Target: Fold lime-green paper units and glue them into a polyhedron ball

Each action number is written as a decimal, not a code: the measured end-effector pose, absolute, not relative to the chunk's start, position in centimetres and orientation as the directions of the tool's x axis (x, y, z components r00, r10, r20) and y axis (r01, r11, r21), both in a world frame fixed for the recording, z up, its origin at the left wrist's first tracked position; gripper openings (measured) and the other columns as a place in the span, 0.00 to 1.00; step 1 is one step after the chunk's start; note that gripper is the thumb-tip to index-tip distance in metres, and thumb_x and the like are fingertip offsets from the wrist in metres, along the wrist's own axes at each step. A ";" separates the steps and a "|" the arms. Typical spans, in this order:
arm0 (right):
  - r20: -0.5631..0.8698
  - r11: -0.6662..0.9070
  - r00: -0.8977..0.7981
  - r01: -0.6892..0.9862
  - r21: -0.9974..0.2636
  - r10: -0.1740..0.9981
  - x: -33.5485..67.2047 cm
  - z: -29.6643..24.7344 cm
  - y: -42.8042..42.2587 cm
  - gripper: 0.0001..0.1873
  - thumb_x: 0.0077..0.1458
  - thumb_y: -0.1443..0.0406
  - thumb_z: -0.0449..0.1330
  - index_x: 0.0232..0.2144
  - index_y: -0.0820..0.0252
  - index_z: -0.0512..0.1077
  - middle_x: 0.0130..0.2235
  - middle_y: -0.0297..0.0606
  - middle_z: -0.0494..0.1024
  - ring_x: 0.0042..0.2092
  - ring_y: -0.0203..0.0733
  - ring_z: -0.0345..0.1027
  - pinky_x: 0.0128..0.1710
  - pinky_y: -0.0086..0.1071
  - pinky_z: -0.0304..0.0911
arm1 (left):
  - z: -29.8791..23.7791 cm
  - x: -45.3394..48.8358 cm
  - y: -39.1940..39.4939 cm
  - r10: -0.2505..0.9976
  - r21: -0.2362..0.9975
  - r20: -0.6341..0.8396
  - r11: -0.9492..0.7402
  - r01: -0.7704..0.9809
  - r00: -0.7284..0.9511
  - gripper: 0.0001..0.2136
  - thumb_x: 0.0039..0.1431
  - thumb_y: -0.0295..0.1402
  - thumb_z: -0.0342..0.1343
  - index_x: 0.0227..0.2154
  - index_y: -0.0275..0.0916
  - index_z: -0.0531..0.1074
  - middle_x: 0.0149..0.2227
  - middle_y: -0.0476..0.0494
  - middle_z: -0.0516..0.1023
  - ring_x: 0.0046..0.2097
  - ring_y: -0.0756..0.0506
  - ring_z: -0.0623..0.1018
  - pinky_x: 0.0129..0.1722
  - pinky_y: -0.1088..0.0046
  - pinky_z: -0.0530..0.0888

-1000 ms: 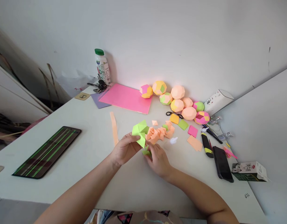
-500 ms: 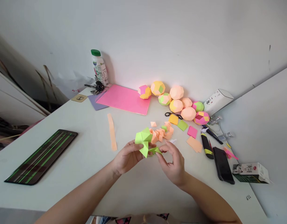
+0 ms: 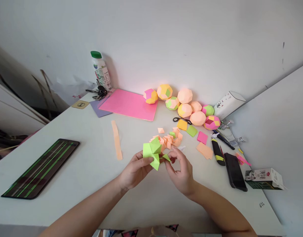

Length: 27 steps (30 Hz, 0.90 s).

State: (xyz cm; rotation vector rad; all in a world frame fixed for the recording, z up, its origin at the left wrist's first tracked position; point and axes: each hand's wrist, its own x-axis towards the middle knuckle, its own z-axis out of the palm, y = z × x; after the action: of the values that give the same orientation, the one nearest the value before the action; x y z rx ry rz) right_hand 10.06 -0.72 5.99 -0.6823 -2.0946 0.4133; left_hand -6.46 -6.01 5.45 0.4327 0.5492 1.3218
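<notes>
My left hand (image 3: 139,167) is closed on a light green folded-paper model (image 3: 152,152) made of joined pieces, its thumb lying across the front. A small green folded-paper piece (image 3: 166,157) sits between thumb and fingers of my right hand (image 3: 182,169), at the model's right side. Whether that piece is joined to the model I cannot tell. Just beyond the hands lies a pile of small peach folded-paper pieces (image 3: 168,141), with a green one (image 3: 172,134) among them.
Faceted paper balls (image 3: 185,110) cluster by the wall, near scissors (image 3: 182,120) and sticky-note pads (image 3: 191,130). On the right are a utility knife (image 3: 218,152), a phone (image 3: 235,171) and a milk carton (image 3: 264,179). A cutting board-like dark panel (image 3: 40,168) lies left; a bottle (image 3: 101,70) stands behind.
The green model has turned slightly in my left hand. My right hand has shifted a little with the small green piece, and the whole view has moved slightly.
</notes>
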 end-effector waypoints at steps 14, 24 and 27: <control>0.361 0.617 -0.630 0.244 -0.748 0.688 10.5 7.1 -0.6 0.34 0.49 0.74 0.52 0.58 0.55 0.52 0.46 0.44 0.67 0.43 0.43 0.65 0.41 0.39 0.68 | 5.9 -6.9 -5.7 0.960 0.501 -0.111 0.276 -0.820 0.255 0.14 0.53 0.25 0.55 0.43 0.34 0.74 0.45 0.38 0.78 0.50 0.39 0.74 0.54 0.62 0.65; 0.208 0.627 -0.767 0.303 -0.717 0.607 10.9 7.8 -0.3 0.45 0.42 0.78 0.50 0.62 0.58 0.43 0.60 0.49 0.53 0.59 0.50 0.52 0.56 0.47 0.59 | 6.0 -6.7 -5.6 0.953 0.406 -0.060 0.294 -0.865 0.295 0.13 0.53 0.24 0.53 0.42 0.31 0.73 0.40 0.39 0.79 0.45 0.42 0.77 0.53 0.65 0.67; 0.177 0.614 -0.774 0.317 -0.723 0.607 10.7 7.8 -0.3 0.45 0.42 0.79 0.50 0.62 0.58 0.43 0.59 0.50 0.54 0.56 0.48 0.58 0.54 0.46 0.61 | 6.1 -6.6 -5.7 0.953 0.396 -0.061 0.297 -0.869 0.298 0.13 0.52 0.24 0.53 0.42 0.31 0.74 0.39 0.39 0.80 0.44 0.42 0.77 0.53 0.65 0.67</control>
State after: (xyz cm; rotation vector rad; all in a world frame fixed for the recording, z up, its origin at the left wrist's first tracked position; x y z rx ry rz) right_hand 10.73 -0.34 7.84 -0.7357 -2.4341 0.9762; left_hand -6.63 -5.73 6.14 0.3126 0.3098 1.2360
